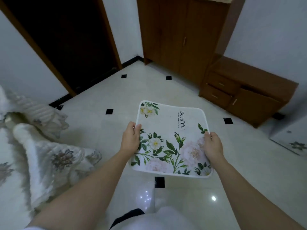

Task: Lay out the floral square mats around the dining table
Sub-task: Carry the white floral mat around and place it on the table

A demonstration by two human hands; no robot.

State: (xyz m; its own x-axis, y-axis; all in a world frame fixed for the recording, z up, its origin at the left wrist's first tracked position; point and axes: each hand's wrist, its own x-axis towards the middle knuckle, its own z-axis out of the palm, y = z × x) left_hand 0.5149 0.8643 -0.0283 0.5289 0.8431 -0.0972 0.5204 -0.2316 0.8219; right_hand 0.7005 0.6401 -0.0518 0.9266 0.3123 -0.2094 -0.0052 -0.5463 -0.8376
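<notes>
I hold a floral square mat [172, 138] flat in front of me, above the tiled floor. It is white with green leaves, pale flowers and the word "Beautiful" printed on it. My left hand [131, 138] grips its left edge, thumb on top. My right hand [213, 145] grips its right edge the same way. No dining table is in view.
A bed with a floral quilt [49, 156] lies at the left. A dark doorway [66, 44] is at the back left. A wooden wardrobe [179, 34] and a low wooden cabinet [249, 90] stand at the back right. White floor tiles [103, 130] with black insets spread ahead.
</notes>
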